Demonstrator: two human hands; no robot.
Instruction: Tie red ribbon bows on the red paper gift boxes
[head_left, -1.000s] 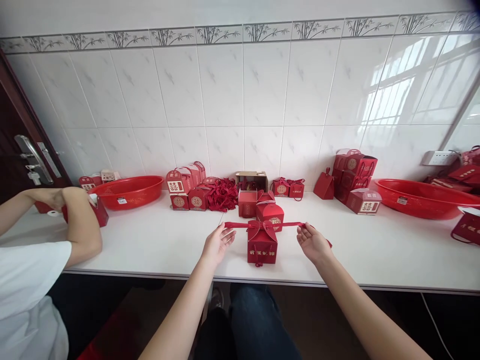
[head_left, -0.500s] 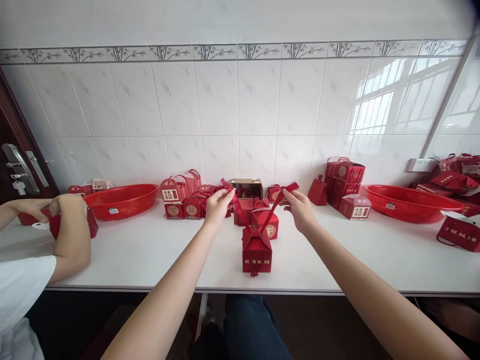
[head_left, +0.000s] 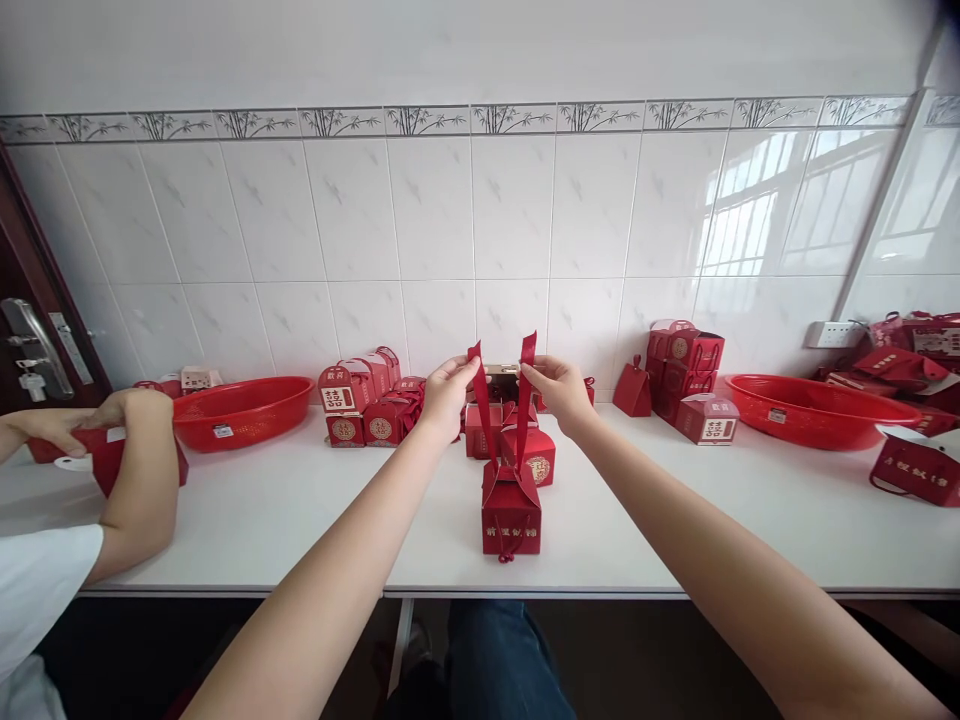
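Note:
A small red gift box point(head_left: 511, 518) with gold characters stands near the front edge of the white table point(head_left: 300, 510). A red ribbon point(head_left: 484, 410) rises from its top in two strands. My left hand point(head_left: 446, 392) pinches the left strand's end and my right hand point(head_left: 562, 390) pinches the right strand's end, both held up close together above the box.
More red boxes point(head_left: 364, 400) and a ribbon heap line the tiled wall, with further boxes point(head_left: 694, 385) to the right. Red basins point(head_left: 240, 408) point(head_left: 814, 410) sit left and right. At far left another person's arm point(head_left: 139, 470) handles a red box.
My hands went from pulling the ribbon ends out sideways at box height to lifting them up and bringing them close together above the box.

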